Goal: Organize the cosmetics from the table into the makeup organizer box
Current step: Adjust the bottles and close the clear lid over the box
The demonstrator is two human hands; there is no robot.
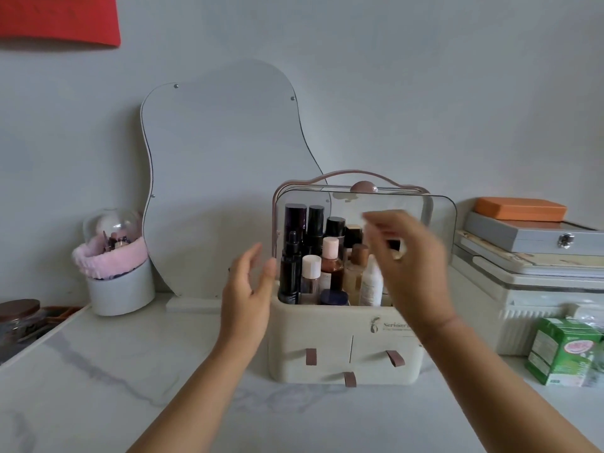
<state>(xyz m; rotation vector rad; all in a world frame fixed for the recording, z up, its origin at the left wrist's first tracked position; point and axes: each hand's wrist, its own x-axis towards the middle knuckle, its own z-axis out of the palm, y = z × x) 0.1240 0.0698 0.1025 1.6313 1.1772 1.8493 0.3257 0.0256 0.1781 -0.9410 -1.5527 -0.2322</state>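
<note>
Between the two raised hands, on the marble counter point(98, 371): one cream makeup organizer box point(343, 348), clear lid point(438, 217) lifted, pink carry handle point(349, 174) on top, three brown pull tabs point(311, 357) on its front drawers. Packed upright in its upper compartment, roughly ten bottles point(310, 273), exact count unclear behind the right hand: tall dark ones at the back, one black dropper bottle point(290, 266) at front left, two with pale pink caps, one white tube.

Just left of the box, nearly touching its corner: left hand point(248, 289), open, fingers spread and pointing up, palm facing the box, holding nothing. In front of the compartment's right half: right hand point(408, 256), motion-blurred, fingers bent loosely toward the bottles; whether anything is pinched cannot be told.

Beyond the left hand: one wavy mirror point(222, 178) leaning on the wall, one white pot point(121, 289) with a pink band and a clear dome. Beyond the right hand: one stack of cases point(529, 256), one green carton point(562, 351).
</note>
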